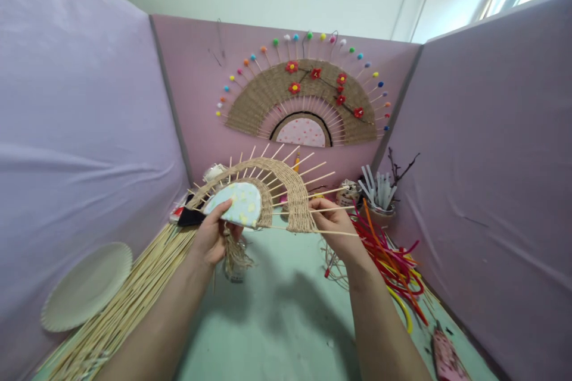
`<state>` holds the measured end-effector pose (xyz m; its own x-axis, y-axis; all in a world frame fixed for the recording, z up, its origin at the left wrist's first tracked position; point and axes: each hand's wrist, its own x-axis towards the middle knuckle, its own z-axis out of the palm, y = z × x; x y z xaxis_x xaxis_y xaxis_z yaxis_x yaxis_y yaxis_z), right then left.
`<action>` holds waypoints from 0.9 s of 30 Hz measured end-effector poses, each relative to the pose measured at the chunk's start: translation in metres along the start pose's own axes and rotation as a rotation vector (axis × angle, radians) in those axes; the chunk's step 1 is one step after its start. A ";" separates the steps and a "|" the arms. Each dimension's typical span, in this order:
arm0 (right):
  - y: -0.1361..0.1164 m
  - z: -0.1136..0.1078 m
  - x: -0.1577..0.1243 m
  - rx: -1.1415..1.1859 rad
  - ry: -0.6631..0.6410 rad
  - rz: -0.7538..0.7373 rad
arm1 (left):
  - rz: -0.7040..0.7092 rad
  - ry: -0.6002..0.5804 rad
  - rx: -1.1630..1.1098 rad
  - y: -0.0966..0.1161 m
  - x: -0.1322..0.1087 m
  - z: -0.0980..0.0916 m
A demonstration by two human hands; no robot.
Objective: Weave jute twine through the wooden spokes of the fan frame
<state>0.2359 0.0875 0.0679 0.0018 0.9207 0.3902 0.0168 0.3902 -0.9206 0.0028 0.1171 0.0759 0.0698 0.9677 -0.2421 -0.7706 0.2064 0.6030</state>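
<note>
A half-round woven fan (pixel 298 199) of twine and thin wooden sticks is held up above the table, its stick ends fanning out past the woven band. My left hand (pixel 217 232) grips its base, with the thumb on the pale blue, yellow-patterned half-circle (pixel 245 205) and the fingers behind. A bundle of loose twine (pixel 236 255) hangs below that hand. At the fan's right end, my right hand (pixel 333 226) pinches the woven edge and sticks; its fingertips are partly hidden.
A larger finished fan (pixel 268 92) with pompoms and red flowers hangs on the pink back panel. Long sticks (pixel 147 292) and a white scalloped plate (pixel 87 286) lie left. Right are coloured pipe cleaners (pixel 393 268), a jar of glue sticks (pixel 379 193) and a pink-handled tool (pixel 447 357).
</note>
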 end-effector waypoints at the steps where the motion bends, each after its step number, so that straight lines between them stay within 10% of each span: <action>1: 0.001 -0.001 0.000 0.012 -0.001 0.009 | 0.015 -0.007 -0.011 0.002 0.000 0.000; 11: 0.005 -0.016 0.003 0.016 0.210 -0.021 | 0.074 -0.047 0.142 0.005 0.003 -0.009; 22: 0.000 0.001 0.002 -0.025 0.030 -0.012 | 0.000 0.011 -0.006 0.003 0.004 -0.002; 27: 0.001 -0.007 0.004 -0.069 0.284 -0.048 | 0.042 0.066 -0.062 0.004 0.006 0.001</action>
<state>0.2430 0.0919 0.0686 0.2793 0.8582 0.4308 0.0918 0.4227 -0.9016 0.0007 0.1238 0.0770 -0.0038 0.9634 -0.2679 -0.8096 0.1543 0.5664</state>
